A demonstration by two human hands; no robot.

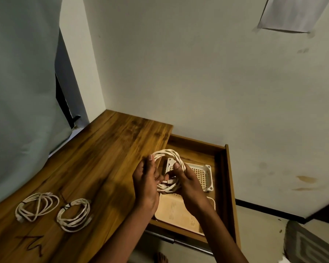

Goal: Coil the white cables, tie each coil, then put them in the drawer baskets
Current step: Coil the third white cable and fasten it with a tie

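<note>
Looking down from the head view, a white cable coil is gripped by both the left hand and the right hand above the drawer baskets. It is judged light and springy, so crossing strands are best pinched; two tied coils are seen on the desk.

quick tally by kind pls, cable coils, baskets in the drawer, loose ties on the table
White cable coils: 3. One is held in both hands, left hand and right hand, over the open wooden drawer: held coil. Two lie tied on the wooden table: far-left coil and nearer coil.
Cream plastic baskets in the drawer: 2, lattice basket and front basket.
Loose dark ties: 2.
Total: 7
</note>
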